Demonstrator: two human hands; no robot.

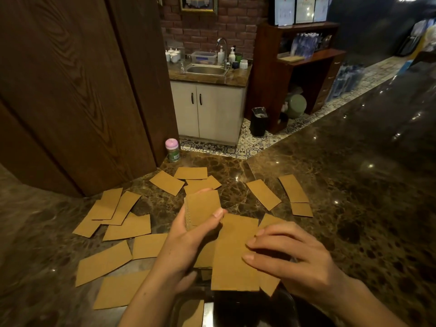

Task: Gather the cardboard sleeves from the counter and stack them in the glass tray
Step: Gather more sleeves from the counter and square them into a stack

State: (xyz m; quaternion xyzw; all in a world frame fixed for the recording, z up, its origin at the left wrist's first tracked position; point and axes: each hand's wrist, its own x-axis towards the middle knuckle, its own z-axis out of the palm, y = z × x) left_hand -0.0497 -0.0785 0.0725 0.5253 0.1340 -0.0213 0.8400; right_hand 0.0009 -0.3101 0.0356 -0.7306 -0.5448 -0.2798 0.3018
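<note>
Mid-gathering, just beyond the glass tray (208, 310), the left hand (186, 241) grips a small stack of cardboard sleeves (203, 207) while the right hand (290, 256) pinches 1 more sleeve (236, 253), which probably needs squaring onto that stack next, with many loose sleeves (127, 227) scattered on the table (330, 185) farther beyond the tray.

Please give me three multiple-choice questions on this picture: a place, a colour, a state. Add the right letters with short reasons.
1. Where does the small bottle stand? A) in the sink B) on the counter beside the wooden panel C) in the glass tray
2. What colour is its cap? A) blue B) black C) pink
3. What does the left hand do? A) rests flat on the counter B) grips a stack of cardboard sleeves C) holds a cup

1 B: it stands by the panel. 2 C: the cap is pink. 3 B: its thumb clamps the stack.
</note>
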